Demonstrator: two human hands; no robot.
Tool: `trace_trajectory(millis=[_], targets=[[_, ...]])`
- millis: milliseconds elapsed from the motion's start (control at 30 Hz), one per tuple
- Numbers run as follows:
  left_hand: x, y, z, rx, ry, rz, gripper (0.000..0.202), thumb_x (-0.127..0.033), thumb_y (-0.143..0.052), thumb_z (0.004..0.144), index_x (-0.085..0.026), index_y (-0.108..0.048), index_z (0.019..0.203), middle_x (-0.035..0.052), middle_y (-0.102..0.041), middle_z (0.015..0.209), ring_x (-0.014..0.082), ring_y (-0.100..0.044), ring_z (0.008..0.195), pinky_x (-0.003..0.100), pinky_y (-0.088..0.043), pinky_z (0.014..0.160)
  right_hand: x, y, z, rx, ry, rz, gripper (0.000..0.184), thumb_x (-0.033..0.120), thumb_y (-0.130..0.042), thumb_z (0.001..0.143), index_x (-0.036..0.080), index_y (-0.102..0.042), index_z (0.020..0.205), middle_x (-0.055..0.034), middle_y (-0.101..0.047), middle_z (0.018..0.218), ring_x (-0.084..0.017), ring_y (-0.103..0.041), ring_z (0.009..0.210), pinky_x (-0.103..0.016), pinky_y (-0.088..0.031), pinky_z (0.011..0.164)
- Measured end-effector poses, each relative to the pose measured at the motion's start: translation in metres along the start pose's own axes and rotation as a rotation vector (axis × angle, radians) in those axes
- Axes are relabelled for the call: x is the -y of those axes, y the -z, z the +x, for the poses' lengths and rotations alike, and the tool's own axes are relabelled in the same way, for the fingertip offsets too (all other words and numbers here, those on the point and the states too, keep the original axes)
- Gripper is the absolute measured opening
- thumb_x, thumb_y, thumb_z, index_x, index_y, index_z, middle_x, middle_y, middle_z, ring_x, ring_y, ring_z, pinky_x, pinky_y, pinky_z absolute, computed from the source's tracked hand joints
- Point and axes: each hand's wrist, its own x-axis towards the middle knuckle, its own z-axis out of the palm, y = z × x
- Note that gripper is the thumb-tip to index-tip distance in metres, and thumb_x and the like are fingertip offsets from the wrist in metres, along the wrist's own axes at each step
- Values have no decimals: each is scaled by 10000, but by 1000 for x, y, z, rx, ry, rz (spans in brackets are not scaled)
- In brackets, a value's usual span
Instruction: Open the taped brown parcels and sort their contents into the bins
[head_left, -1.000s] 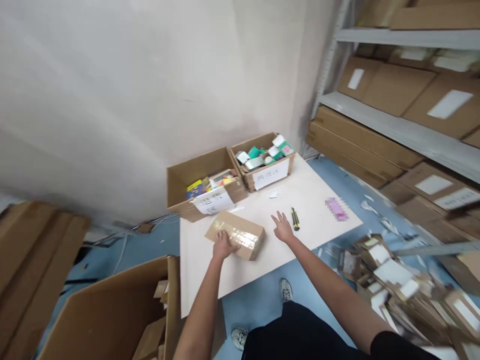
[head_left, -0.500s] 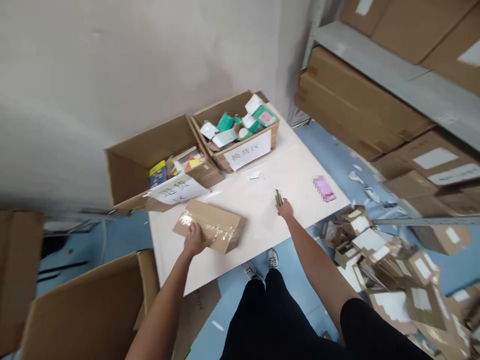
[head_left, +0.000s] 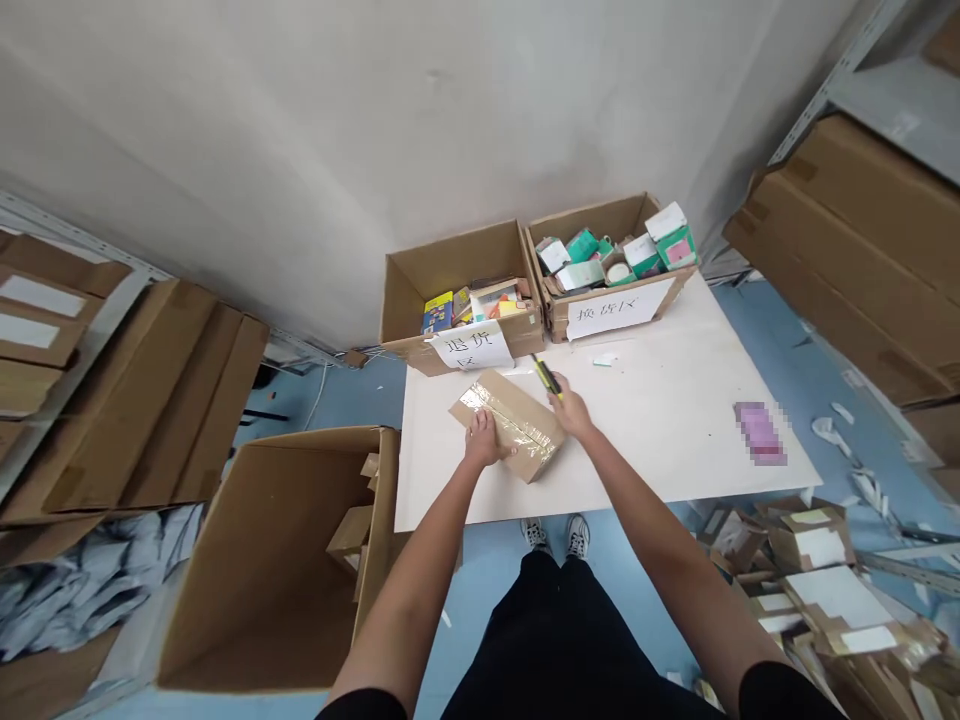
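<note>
A taped brown cardboard box [head_left: 525, 428] lies on the white table [head_left: 660, 400], turned at an angle. My left hand [head_left: 484, 440] rests on its top near the left side, fingers stretched out flat over the clear tape. In my right hand [head_left: 570, 405] is a yellow and black box cutter [head_left: 547, 376], gripped just above the right end of the box, its tip pointing up and left. Whether the blade is out is too small to tell.
Behind stand two open cartons, one with mixed packs [head_left: 390, 300] and one with green-white boxes [head_left: 622, 305]. A blurred pink item [head_left: 760, 433] lies at the table's right. A large open carton [head_left: 262, 560] stands left; discarded boxes [head_left: 832, 590] pile up right.
My right hand has lifted the box cutter off the table and carried it left to the box. My left hand stays on the box. The camera view has turned left.
</note>
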Motion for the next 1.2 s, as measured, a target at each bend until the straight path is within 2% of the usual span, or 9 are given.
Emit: trace_trajectory(millis=[100,167,267,333,633,933,1000,1100,1200], targets=[[7,-10,-4,-135,-79,-136,1350,-660,-853,662,-144,-116,1668,213,-24,1757,379,19,1626,535,-114,1305,71,-41,13,147,162,-95,649,348,-572,973,244,-368,1580,-92,-760,1187,-254,-714,953,-339,-550,873],[13,-19,-6,-219,-138,-231,1346,-637,-873,652,-153,-131,1665,213,-76,1755,378,-1,1627,537,-115,1305,99,-68,17,253,192,-203,655,330,-560,980,267,-363,1601,-78,-752,1224,-254,-704,1009,-350,-532,934],[19,-32,-6,-269,-182,-333,1363,-590,-904,630,-159,-130,1666,209,-98,1754,381,18,1625,540,-99,1308,114,-93,15,366,134,-403,606,287,-513,1001,260,-398,1595,-93,-748,1233,-268,-702,1052,-365,-515,949],[21,-37,-5,-278,-203,-368,1354,-578,-916,618,-152,-164,1660,211,-106,1752,381,27,1624,534,-87,1311,112,-95,9,393,97,-508,589,273,-487,1013,252,-402,1596,-106,-742,1241,-277,-700,1069,-372,-510,942],[18,-37,-8,-313,-251,-353,1221,-583,-898,651,-150,-302,1624,187,-119,1754,353,-32,1630,492,-93,1320,122,-48,-32,505,37,-794,632,236,-506,970,239,-412,1596,-117,-742,1214,-307,-699,1085,-365,-504,898],[11,-23,-10,-280,-225,-211,1181,-776,-745,709,-153,-331,1623,159,-136,1756,328,-35,1634,456,-99,1321,106,43,-140,571,-163,-1066,572,178,-516,922,304,-497,1480,-124,-752,1130,-285,-734,980,-312,-472,749],[7,-20,-9,-262,-231,-180,1198,-794,-727,707,-154,-316,1632,151,-136,1758,326,-21,1634,450,-83,1323,106,50,-154,564,-160,-1092,542,169,-511,919,284,-512,1449,-129,-756,1114,-282,-738,978,-307,-472,740],[5,-17,-9,-238,-240,-143,1217,-806,-695,719,-135,-282,1647,151,-124,1759,317,-8,1635,447,-66,1323,98,45,-168,645,-229,-1130,470,151,-591,853,246,-618,1313,-150,-763,1093,-314,-743,997,-333,-497,749],[14,-17,-10,-218,-296,-123,1261,-805,-702,705,-131,-236,1663,152,-70,1763,320,11,1635,453,-60,1320,70,41,-193,679,-331,-1086,416,127,-684,760,241,-697,1160,-153,-775,1057,-349,-743,1022,-377,-521,798]])
